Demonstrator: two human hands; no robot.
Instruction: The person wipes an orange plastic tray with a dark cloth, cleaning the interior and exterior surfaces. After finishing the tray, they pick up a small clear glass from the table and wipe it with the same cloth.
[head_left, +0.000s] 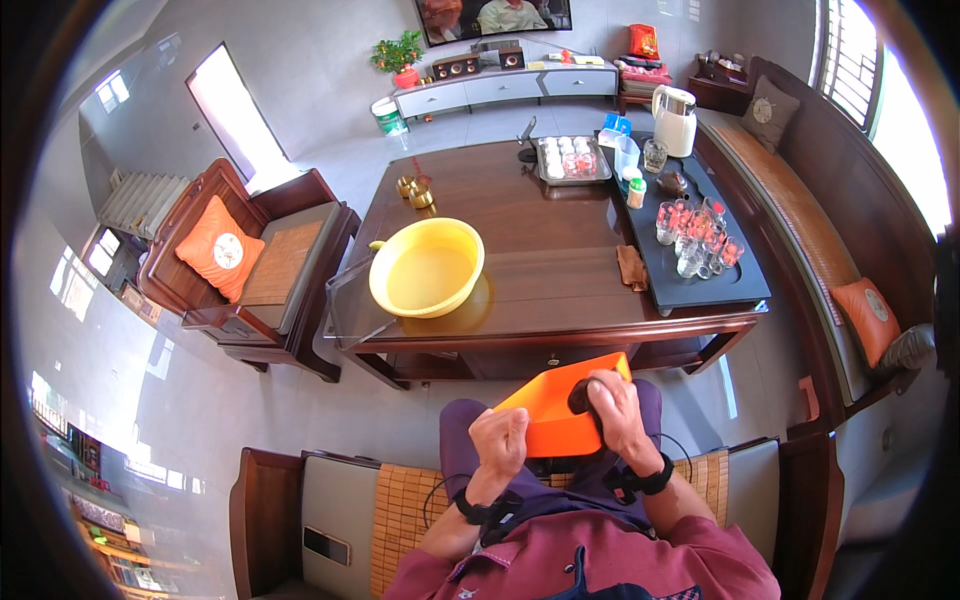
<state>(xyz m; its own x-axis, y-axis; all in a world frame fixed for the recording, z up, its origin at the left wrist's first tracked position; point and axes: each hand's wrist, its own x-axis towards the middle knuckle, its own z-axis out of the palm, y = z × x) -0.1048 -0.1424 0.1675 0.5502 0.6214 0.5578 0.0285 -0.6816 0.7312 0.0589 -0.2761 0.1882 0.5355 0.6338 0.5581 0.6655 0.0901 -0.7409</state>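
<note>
Above my lap is an orange open box or tray (551, 397), tilted, its inside partly visible. My left hand (501, 444) grips its near left side with the thumb on top. On the right side, my right hand (616, 409) presses a dark brown wad, likely a cloth (579, 397), against the wall of the box. The right fingers and the outer side of the box are partly hidden. Beyond my knees, a yellow plastic basin (427, 268) with water in it stands on the dark wooden table (540, 279).
A black tea tray (701, 289) on the table's right carries several glasses (697, 232), a teapot (672, 182) and a white kettle (675, 124). A brown cloth (632, 268) lies beside it. A steel tray of cups (574, 178) stands farther back. A phone (327, 545) rests on my bench.
</note>
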